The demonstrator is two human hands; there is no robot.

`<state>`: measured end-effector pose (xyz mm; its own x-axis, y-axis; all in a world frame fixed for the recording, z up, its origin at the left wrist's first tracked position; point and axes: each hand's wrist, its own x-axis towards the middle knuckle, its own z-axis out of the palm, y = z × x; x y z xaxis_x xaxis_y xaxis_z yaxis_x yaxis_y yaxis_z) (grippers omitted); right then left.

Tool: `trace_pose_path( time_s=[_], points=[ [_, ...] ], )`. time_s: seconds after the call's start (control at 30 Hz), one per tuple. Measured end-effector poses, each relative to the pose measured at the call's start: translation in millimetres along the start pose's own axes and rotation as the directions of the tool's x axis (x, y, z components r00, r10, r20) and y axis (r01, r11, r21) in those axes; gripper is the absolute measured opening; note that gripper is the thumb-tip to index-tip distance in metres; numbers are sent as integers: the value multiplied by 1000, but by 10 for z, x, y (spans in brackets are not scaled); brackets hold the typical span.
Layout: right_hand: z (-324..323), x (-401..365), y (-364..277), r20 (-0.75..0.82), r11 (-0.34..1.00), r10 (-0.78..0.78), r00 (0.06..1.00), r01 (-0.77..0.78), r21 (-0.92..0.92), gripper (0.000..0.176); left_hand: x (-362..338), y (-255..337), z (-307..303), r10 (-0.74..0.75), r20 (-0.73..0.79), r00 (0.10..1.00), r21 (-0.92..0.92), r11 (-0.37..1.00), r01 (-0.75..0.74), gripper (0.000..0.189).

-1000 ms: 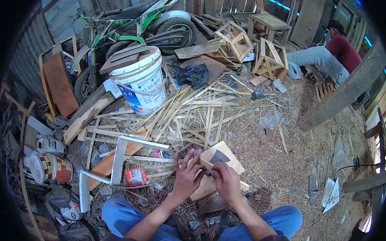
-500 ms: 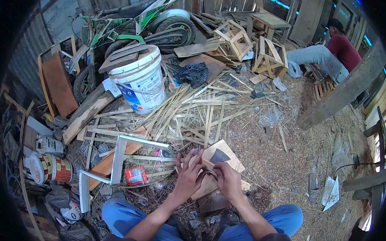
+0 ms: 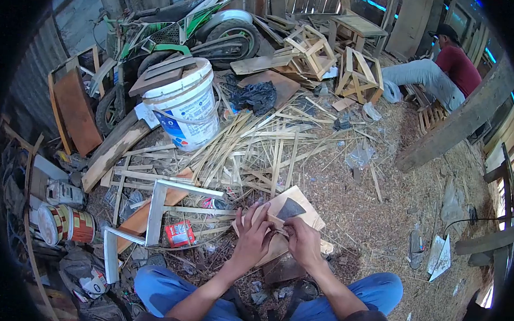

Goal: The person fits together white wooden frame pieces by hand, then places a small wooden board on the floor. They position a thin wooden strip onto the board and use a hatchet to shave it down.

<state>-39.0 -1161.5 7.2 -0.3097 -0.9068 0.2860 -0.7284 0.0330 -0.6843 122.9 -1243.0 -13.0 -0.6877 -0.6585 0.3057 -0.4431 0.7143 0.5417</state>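
My left hand (image 3: 251,239) and my right hand (image 3: 305,242) meet in front of my knees, over some pale wooden boards (image 3: 302,197). Between them is a small light-brown strip of wood (image 3: 276,222), pinched by the left thumb and fingers. The right thumb and forefinger close on its other end, and the fingertips hide part of it. Just beyond the right fingers lies a dark grey, roughly triangular flat piece (image 3: 292,208). Beneath the hands sits a dark block (image 3: 285,269).
A white frame (image 3: 158,211) and a red packet (image 3: 180,233) lie to the left. Thin wooden strips (image 3: 263,144) spread ahead, beside a white bucket (image 3: 186,115). Further off are a motorbike (image 3: 188,33) and a seated person (image 3: 455,71). A slanted post (image 3: 451,122) stands right.
My fingers have shifted slightly around the wood strip, and more of it shows between them. Both hands stay in nearly the same place.
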Motion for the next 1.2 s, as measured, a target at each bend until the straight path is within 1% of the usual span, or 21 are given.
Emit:
trace_pose_path(
  time_s=[0.07,0.2,0.27,0.4,0.5,0.57,0.6,0.67,0.7,0.73,0.8,0.83,0.87,0.93,0.97,1.03,1.07,1.1,1.13,1.17,1.2],
  points=[
    [59,-11,90,-8,999,29,1000,-29,30,23,75,-4,5,11,-14,1000,5,1000,-11,21],
    [37,16,22,27,999,39,999,-39,-17,23,6,-22,57,-8,-31,999,-3,1000,8,20],
    [71,21,42,28,999,46,999,-45,-11,16,-4,-28,49,-21,-37,999,-9,1000,21,19],
    [118,59,-10,35,999,36,999,-34,-37,15,-7,-105,9,-35,-35,999,-23,999,35,19],
    [99,197,-132,29,1000,24,999,-24,7,14,62,-218,-96,-29,-40,999,17,999,29,19],
    [75,264,-170,85,999,-31,996,35,-42,19,89,-274,-213,-7,-23,1000,23,1000,8,19],
    [62,284,-188,88,999,-22,996,26,-42,19,74,-302,-227,-10,-15,1000,19,1000,10,19],
    [46,323,-192,96,970,-93,991,112,-215,21,49,-371,-242,-55,-103,993,59,996,61,20],
    [34,316,-140,167,973,-63,984,98,-210,26,49,-416,-222,-50,-147,988,75,995,62,23],
    [21,316,-121,170,974,-56,984,91,-207,26,34,-441,-216,-55,-139,989,75,995,66,23],
    [-7,353,-88,196,950,-104,975,156,-269,27,50,-485,-210,-70,-210,975,83,993,89,26],
    [-25,359,-74,226,945,-66,972,133,-298,30,64,-491,-209,-70,-210,975,82,993,89,26],
    [-65,375,-70,229,945,-65,971,134,-298,30,74,-489,-205,-58,-214,975,86,993,77,27],
    [-167,437,-69,186,874,-169,968,234,-427,35,83,-503,-212,-49,-217,975,90,993,70,28],
    [-201,456,-34,188,874,-167,968,234,-426,35,87,-525,-227,-26,-204,979,118,992,51,29],
    [-273,486,55,134,860,-172,976,215,-462,37,120,-546,-245,-3,-188,982,142,989,31,30],
    [-290,492,102,133,861,-167,977,211,-462,37,142,-543,-265,-46,-212,976,115,991,72,30],
    [-301,502,153,96,905,-135,986,162,-393,35,167,-544,-274,-90,-236,968,87,990,113,31],
    [-309,499,181,61,941,-98,993,112,-319,33,185,-552,-270,-89,-231,969,86,990,111,31],
    [-323,492,176,23,975,-17,1000,21,-219,29,209,-559,-264,-99,-250,963,109,986,130,30],
    [-318,487,172,21,975,-12,1000,16,-220,29,230,-556,-255,-108,-269,957,130,980,147,29]
  ],
)
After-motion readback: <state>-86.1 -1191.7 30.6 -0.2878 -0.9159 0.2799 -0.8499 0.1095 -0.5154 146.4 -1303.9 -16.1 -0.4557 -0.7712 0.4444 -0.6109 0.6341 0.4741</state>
